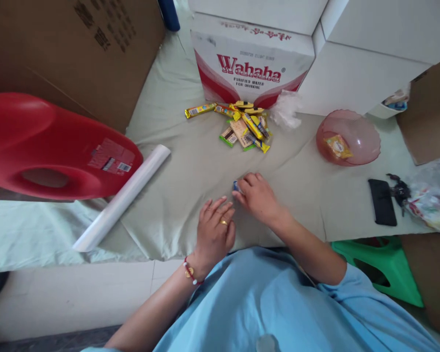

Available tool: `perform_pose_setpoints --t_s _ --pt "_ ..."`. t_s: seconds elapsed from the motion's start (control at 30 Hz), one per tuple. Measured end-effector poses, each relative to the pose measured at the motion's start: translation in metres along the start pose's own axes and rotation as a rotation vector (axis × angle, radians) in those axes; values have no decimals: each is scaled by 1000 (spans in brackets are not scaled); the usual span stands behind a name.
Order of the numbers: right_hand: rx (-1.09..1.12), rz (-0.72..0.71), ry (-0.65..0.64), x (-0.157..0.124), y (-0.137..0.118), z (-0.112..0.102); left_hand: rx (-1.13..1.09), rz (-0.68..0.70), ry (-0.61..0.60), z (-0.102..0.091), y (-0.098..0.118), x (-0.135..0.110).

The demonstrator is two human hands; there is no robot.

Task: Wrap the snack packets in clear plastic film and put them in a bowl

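My right hand [257,195] rests on the pale green cloth [183,166], its fingers curled round a small blue thing [236,186] that I cannot make out. My left hand [214,230] lies just beside it, fingers stretched flat on the cloth and holding nothing; it wears a gold ring and a red bead bracelet. Beyond the hands lies a pile of wrapped snack bars [242,124] in yellow and green wrappers. A pink translucent bowl [359,146] to the right holds one yellow packet [338,145].
A Wahaha cardboard box [251,63] and white boxes stand at the back. A red plastic stool [40,146] and a white roll [122,198] lie at left. A black phone [382,201], keys and a plastic bag [432,195] sit at right, a green stool [385,266] below.
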State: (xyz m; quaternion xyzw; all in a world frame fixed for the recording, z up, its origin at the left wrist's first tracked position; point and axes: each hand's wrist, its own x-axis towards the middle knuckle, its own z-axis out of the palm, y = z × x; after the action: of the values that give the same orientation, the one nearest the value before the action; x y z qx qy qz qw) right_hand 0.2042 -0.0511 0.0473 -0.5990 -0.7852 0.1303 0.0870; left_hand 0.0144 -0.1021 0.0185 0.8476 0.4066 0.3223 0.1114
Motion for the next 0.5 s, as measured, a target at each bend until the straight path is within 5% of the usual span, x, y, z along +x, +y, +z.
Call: perform_pose_setpoints --t_s 0.17,0.27,0.4,0.5 --pt "-115 -26 -18 -12 -6 -1 -23 -164 -9 2 -16 -3" --pt "9 39 18 -15 4 -8 -138 -235 22 1 -14 -1" --pt "639 160 144 -27 25 -15 -458 -476 38 0 -3 10" --pt "1203 303 61 -41 34 -6 -866 -718 -90 4 6 20"
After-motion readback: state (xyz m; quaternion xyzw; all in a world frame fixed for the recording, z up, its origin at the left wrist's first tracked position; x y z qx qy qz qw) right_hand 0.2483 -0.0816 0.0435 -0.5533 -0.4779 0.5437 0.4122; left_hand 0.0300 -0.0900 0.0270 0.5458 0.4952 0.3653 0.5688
